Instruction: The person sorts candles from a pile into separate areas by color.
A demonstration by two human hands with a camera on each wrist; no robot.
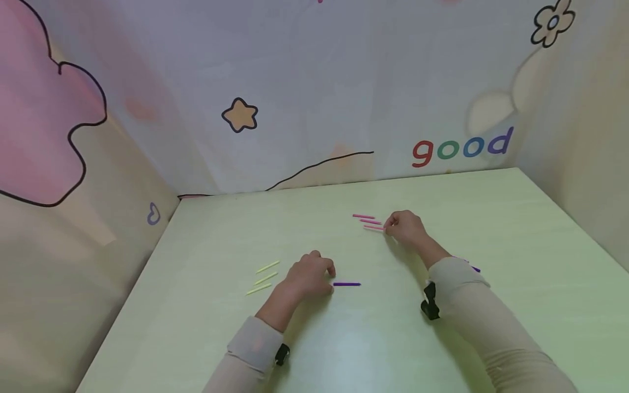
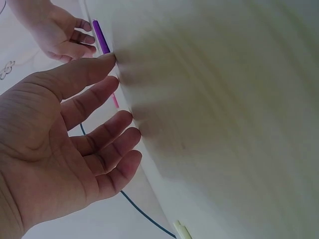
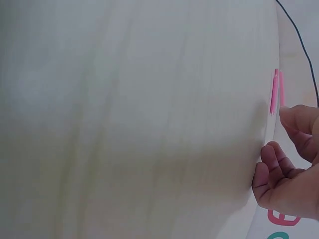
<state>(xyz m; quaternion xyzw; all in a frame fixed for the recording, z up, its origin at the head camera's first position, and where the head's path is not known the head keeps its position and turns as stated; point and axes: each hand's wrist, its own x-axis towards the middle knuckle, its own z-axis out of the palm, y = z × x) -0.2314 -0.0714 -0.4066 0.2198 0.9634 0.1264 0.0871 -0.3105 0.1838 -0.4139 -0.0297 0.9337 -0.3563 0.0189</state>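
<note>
My left hand [image 1: 308, 277] rests low over the table, fingers apart and slightly bent, with nothing between them. Its thumb and index finger are close to one end of a purple stick [image 1: 346, 284], also visible past the thumb in the left wrist view. Several yellow sticks [image 1: 266, 278] lie slanted to the left of this hand. At the back, my right hand [image 1: 405, 227] pinches the end of a pink stick [image 3: 282, 89] between thumb and index finger, the other fingers curled. Two more pink sticks [image 1: 367, 219] lie just behind it, nearly parallel.
More purple stick [image 1: 475, 269] shows partly from under the right sleeve. The pale green table [image 1: 206, 234] meets a printed cloth wall [image 1: 304, 109] at the back. A black strap buckle [image 1: 430, 301] hangs at the right wrist, another [image 1: 282, 354] at the left.
</note>
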